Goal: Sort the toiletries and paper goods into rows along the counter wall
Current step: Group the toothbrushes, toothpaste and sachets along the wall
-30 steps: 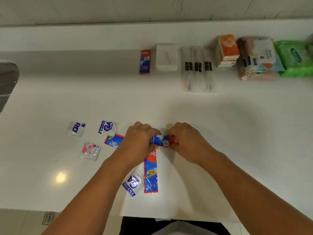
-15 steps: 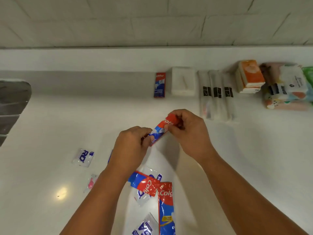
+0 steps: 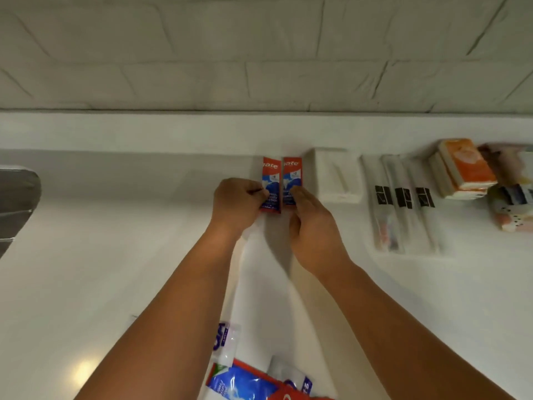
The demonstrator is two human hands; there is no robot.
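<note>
**Desk:** Changed in the last half-second?

**Caption:** Carried up from mid-counter and laid flat at the counter wall (image 3: 144, 131), upper centre of frame: second toothpaste sachet (image 3: 271, 176). Now just left of the first toothpaste sachet (image 3: 292, 174), all but touching it. Both red over blue, tops to the wall.

**Desk:** Hands?

**Caption:** Left hand (image 3: 236, 203) curled, pinching the left edge of the second toothpaste sachet. Right hand (image 3: 314, 226) with fingertips over the lower end of the first toothpaste sachet. Pressing or pinching, impossible to tell.

**Desk:** Meaning for the sort?

**Caption:** Probably a toothpaste row under way at the left end of the line, squared up beside the white napkin pack (image 3: 334, 174). More to fetch: loose sachets (image 3: 242, 382) heaped at bottom centre, plus a clear sachet with blue lettering (image 3: 226, 342) just above them.

**Desk:** Containers?

**Caption:** No bin or tray in view. Only three clear sleeves (image 3: 403, 197) side by side, right of centre, each seemingly with a toothbrush inside, though blurred. Farther right, an orange tissue pack (image 3: 467, 166) leaning on others, then soft wipes packs (image 3: 510, 212) at the right edge. At the far left edge, a steel sink (image 3: 17, 197), inside out of view.
</note>
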